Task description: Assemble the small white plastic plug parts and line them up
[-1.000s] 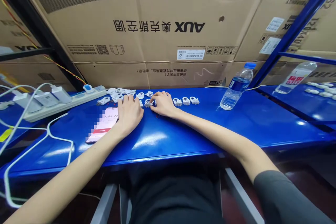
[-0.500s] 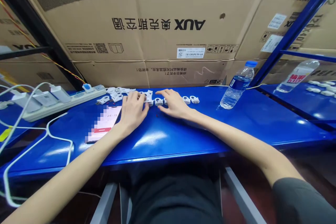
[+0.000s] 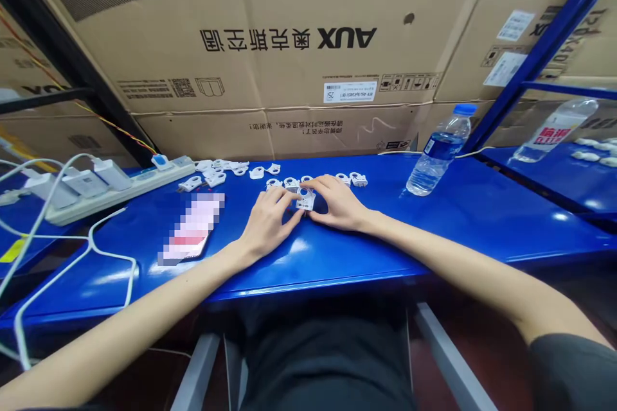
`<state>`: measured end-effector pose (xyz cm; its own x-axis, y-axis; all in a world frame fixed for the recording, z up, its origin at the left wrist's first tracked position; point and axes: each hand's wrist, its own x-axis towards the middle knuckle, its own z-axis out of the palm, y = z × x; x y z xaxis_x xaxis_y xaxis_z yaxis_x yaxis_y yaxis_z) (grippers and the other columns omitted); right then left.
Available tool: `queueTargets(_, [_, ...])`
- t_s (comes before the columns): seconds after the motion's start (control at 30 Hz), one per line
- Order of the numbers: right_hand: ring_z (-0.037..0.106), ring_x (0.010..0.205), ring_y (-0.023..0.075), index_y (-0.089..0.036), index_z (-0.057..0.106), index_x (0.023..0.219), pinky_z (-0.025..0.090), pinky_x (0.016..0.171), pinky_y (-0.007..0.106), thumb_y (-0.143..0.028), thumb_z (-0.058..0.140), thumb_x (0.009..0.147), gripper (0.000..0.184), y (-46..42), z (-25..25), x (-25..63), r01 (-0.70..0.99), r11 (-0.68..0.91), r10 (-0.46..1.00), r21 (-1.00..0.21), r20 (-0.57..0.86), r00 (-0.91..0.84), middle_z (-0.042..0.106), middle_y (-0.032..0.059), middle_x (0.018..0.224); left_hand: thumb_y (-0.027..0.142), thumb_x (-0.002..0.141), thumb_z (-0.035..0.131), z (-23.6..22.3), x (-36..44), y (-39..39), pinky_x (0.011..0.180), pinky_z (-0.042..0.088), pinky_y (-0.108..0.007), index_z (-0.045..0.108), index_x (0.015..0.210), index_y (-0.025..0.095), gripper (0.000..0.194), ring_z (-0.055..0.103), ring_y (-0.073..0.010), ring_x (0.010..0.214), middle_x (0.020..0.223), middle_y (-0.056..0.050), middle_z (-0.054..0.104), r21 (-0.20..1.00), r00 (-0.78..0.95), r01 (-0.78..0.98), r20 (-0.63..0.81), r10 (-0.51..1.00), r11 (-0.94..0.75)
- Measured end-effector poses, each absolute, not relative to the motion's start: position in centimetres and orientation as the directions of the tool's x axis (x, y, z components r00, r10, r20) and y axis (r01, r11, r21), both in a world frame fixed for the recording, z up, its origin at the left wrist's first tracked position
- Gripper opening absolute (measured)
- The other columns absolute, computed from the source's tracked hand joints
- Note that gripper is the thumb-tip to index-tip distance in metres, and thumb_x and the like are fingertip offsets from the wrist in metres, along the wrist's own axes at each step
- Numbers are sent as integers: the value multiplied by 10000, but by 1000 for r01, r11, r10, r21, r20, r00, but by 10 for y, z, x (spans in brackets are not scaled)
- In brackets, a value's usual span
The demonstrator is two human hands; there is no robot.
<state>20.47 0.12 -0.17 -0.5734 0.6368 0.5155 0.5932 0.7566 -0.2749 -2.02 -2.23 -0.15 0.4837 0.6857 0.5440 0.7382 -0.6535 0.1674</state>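
Note:
My left hand point(image 3: 267, 221) and my right hand point(image 3: 338, 203) meet over the blue table point(image 3: 463, 225), both pinching one small white plastic part point(image 3: 305, 198) between their fingertips. Just behind them lies a row of similar white parts point(image 3: 289, 182), with two more white parts point(image 3: 357, 178) to the right. A further cluster of white parts point(image 3: 219, 170) lies at the back left near the power strip.
A phone point(image 3: 191, 234) lies left of my left hand. A white power strip point(image 3: 116, 187) with chargers and cables point(image 3: 72, 257) occupies the far left. A water bottle point(image 3: 438, 155) stands at the right. Cardboard boxes point(image 3: 289, 45) wall the back. A blue post point(image 3: 540, 51) rises right.
Both hands drew back from the row of parts towards me and to the right, coming together on one white part. The phone is now uncovered.

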Motion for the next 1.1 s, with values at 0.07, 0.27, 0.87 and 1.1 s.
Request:
queueTargets(0.07, [602, 1289, 329, -203, 592, 1408, 484, 1116, 551, -279, 695, 894, 529, 1, -4, 207, 582, 750, 650, -314, 510, -563, 661, 148, 1391, 315, 1009, 532, -4, -23, -24, 896, 482, -391, 645, 1120, 210, 190, 643, -253, 1007, 1042, -84, 699, 207, 443, 749, 549, 708, -629])
queueTargets(0.27, [606, 1316, 307, -224, 551, 1469, 512, 1107, 522, -222, 665, 890, 590, -2, -11, 212, 509, 763, 646, -399, 500, -576, 646, 135, 1430, 274, 945, 555, -10, -38, -27, 777, 503, -365, 580, 1109, 217, 176, 647, -235, 904, 950, -43, 674, 321, 343, 805, 435, 833, -499])
queueTargets(0.87, [603, 1313, 314, -213, 550, 1472, 503, 1119, 526, -247, 666, 913, 573, 4, -8, 197, 546, 765, 642, -341, 472, -605, 653, 144, 1418, 303, 930, 566, -7, -31, -14, 696, 477, -315, 643, 906, 234, 106, 666, -218, 870, 894, -30, 704, 301, 348, 825, 399, 849, -479])
queueTargets(1.1, [591, 1330, 327, -169, 525, 1490, 500, 1128, 530, -267, 675, 901, 615, 12, -15, 192, 562, 763, 639, -320, 509, -577, 633, 172, 1435, 330, 960, 568, -4, -28, -11, 672, 530, -303, 667, 934, 212, 156, 664, -172, 797, 1010, -51, 677, 502, 224, 715, 495, 840, -487])
